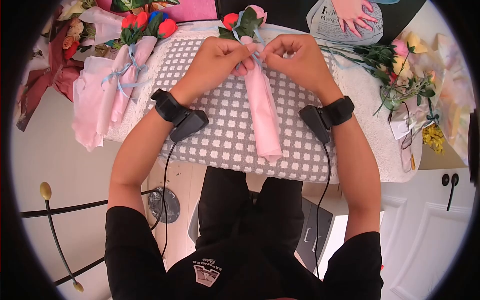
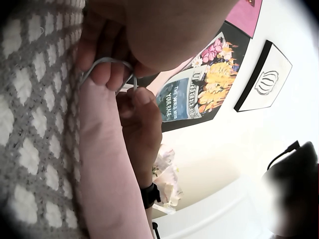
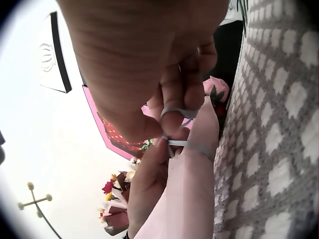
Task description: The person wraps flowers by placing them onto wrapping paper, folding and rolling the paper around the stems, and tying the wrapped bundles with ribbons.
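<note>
A slim bouquet in pink wrapping paper (image 1: 262, 115) lies upright in the head view, a red rose (image 1: 230, 21) and a pink rose (image 1: 257, 12) at its far end. Around its neck runs a thin light-blue ribbon (image 3: 178, 143). My left hand (image 1: 222, 57) pinches the ribbon at the bouquet's left side, thumb and fingertips right at the paper. From the other side my right hand (image 1: 295, 57) pinches it too, with a ribbon loop over a finger in the right wrist view. Between the fingertips, the crossing of the ribbon is partly hidden.
Under the bouquet is a grey-and-white checked cushion (image 1: 215, 135). A finished-looking pink bouquet (image 1: 117, 95) with red flowers lies to the left. Loose flowers (image 1: 400, 70) with long stems lie at the right, near newspaper-print wrap (image 1: 325, 25). Cables hang from both wrist cameras.
</note>
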Demonstrator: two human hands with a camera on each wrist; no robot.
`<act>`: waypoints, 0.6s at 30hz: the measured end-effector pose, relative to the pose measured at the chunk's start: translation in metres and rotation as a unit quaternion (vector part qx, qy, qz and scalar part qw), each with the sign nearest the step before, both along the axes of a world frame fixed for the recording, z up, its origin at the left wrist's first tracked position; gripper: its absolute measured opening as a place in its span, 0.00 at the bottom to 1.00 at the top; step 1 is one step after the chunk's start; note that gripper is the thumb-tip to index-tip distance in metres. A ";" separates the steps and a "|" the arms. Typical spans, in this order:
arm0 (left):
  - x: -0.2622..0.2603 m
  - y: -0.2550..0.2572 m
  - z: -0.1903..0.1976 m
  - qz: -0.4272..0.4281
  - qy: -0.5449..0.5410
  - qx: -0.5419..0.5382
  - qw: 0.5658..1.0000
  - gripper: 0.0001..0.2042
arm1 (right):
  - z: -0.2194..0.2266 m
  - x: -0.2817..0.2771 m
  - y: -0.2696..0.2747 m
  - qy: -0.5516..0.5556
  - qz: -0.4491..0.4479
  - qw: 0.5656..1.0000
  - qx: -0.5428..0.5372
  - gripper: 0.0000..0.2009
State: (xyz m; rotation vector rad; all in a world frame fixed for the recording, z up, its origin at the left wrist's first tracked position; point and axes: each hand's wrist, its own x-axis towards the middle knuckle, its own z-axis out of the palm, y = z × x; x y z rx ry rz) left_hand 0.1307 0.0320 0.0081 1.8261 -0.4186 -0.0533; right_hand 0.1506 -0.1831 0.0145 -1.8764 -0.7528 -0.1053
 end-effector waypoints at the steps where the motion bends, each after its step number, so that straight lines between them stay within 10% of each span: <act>1: 0.001 0.000 0.002 0.001 -0.003 0.001 1.000 0.18 | 0.001 -0.002 0.001 0.063 0.025 0.997 0.024 0.08; 18: 0.005 0.002 -0.003 0.006 -0.129 0.000 0.992 0.10 | -0.009 -0.003 0.014 0.009 -0.011 1.000 0.002 0.09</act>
